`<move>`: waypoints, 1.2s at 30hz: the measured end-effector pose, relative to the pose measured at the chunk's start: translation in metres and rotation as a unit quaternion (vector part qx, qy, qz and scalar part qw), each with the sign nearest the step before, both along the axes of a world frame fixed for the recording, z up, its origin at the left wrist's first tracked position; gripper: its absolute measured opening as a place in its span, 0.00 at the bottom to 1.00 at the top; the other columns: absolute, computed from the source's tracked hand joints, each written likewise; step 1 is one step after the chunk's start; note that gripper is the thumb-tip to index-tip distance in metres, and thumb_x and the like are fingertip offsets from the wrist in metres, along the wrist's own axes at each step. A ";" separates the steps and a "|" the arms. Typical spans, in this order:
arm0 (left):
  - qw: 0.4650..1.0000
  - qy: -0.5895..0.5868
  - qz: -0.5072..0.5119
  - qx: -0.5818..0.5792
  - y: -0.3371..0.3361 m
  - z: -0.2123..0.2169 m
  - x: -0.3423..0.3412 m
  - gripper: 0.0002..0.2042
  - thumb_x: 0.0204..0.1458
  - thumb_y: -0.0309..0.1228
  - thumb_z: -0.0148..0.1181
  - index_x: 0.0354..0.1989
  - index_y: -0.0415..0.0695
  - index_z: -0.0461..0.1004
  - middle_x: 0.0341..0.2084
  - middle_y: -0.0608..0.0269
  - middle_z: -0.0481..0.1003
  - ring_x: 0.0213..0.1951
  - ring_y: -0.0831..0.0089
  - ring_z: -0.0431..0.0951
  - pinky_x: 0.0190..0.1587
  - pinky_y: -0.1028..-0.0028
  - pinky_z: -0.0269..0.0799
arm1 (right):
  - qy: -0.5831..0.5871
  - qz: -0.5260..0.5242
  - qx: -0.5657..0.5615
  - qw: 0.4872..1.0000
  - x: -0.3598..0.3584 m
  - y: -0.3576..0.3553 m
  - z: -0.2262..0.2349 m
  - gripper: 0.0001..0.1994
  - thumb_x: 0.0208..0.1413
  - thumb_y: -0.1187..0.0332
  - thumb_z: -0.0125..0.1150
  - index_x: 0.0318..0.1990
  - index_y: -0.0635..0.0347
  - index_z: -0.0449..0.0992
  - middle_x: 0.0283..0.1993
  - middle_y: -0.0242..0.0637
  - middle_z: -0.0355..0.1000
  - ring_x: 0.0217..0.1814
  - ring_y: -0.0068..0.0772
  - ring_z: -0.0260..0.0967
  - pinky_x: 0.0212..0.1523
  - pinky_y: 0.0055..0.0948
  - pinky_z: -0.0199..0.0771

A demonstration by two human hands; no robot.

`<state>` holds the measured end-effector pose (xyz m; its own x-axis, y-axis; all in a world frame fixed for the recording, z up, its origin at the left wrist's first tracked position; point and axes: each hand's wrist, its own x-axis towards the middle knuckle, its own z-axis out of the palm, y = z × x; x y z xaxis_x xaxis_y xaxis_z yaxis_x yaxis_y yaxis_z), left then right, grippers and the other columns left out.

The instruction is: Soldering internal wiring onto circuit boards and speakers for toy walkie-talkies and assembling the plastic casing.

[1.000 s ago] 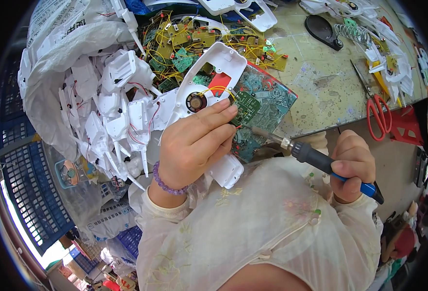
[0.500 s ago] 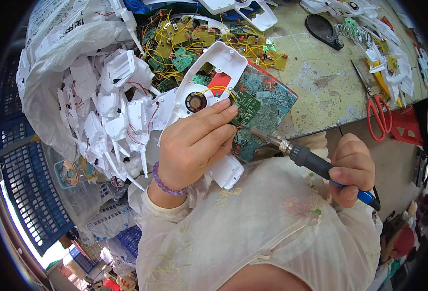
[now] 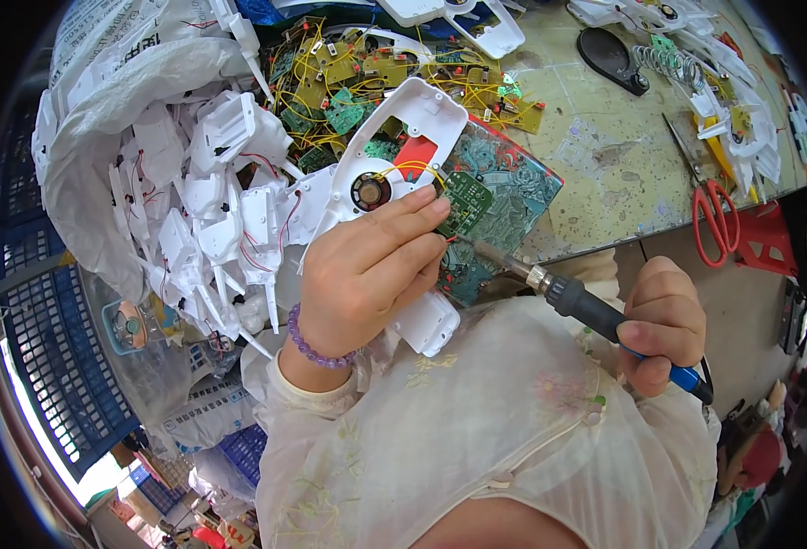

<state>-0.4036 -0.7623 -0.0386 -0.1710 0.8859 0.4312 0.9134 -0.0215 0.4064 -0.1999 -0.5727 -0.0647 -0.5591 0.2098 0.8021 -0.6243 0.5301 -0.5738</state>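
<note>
Far left: one big blue plastic crate [image 3: 74, 366]. Upper left: white sack [image 3: 161, 78] packed with loose white plastic shells [image 3: 225, 128], red wires on some; overlapping, no reliable count. Top centre-left: heap of wired circuit boards [image 3: 330, 73], yellow leads, too tangled to count.

Centre: left hand [image 3: 371, 265], one purple bead bracelet [image 3: 319, 355] on its wrist, lies across one white open housing [image 3: 347, 181] with one round speaker [image 3: 369, 191]. Fingers bunched together, tips touching left edge of one green circuit board [image 3: 466, 203]; thumb hidden, so can't tell if the board is pinched. Board sits mid-frame, right of those fingertips, over one red-edged printed panel [image 3: 522, 192].

Key relation: one soldering iron [image 3: 586, 305], long axis slanting upper left to lower right, tip at the board's lower edge beside a short red wire [image 3: 450, 240]. Contact unclear. Left hand is nearer the board; right hand [image 3: 664, 320], right of centre, is well back, fingers and thumb clamped on the iron's handle.

Upper right: one black oval-ended part [image 3: 609, 57], coil spring [image 3: 668, 62] (maybe more than one). Right: one pair of red-handled scissors [image 3: 716, 224], blades up, at table edge.
</note>
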 end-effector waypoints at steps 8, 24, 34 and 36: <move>1.000 -0.002 -0.002 0.001 0.001 0.000 0.000 0.10 0.34 0.21 0.65 0.28 0.41 0.75 0.38 0.60 0.77 0.44 0.65 0.78 0.36 0.74 0.75 | 0.007 0.003 0.010 1.000 0.000 0.001 0.000 0.12 0.55 0.64 0.50 0.31 0.63 0.75 0.21 0.31 0.65 0.17 0.26 0.56 0.17 0.27 0.50; 1.000 -0.001 0.001 0.006 0.003 0.000 -0.002 0.10 0.33 0.21 0.65 0.28 0.41 0.75 0.37 0.60 0.77 0.42 0.66 0.79 0.36 0.73 0.76 | 0.013 0.032 0.045 0.998 -0.004 0.005 0.003 0.09 0.50 0.66 0.53 0.30 0.62 0.75 0.19 0.30 0.63 0.15 0.25 0.54 0.16 0.28 0.47; 1.000 0.002 -0.001 0.008 0.003 0.000 -0.002 0.11 0.32 0.20 0.65 0.28 0.41 0.75 0.36 0.60 0.77 0.42 0.66 0.79 0.36 0.74 0.76 | 0.024 0.031 0.097 0.995 -0.002 0.003 0.004 0.09 0.50 0.65 0.53 0.29 0.61 0.74 0.18 0.29 0.62 0.15 0.24 0.53 0.16 0.27 0.46; 1.000 0.001 -0.001 0.006 0.003 0.000 -0.002 0.11 0.32 0.20 0.65 0.28 0.41 0.75 0.36 0.60 0.77 0.42 0.65 0.79 0.36 0.74 0.76 | 0.031 0.023 0.102 0.994 0.000 0.002 0.002 0.09 0.50 0.65 0.52 0.30 0.61 0.74 0.18 0.28 0.62 0.15 0.24 0.53 0.16 0.27 0.46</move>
<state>-0.4057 -0.7588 -0.0384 -0.1683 0.8806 0.4430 0.9144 -0.0284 0.4038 -0.2000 -0.5708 -0.0625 -0.5118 0.0146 0.8590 -0.6817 0.6016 -0.4164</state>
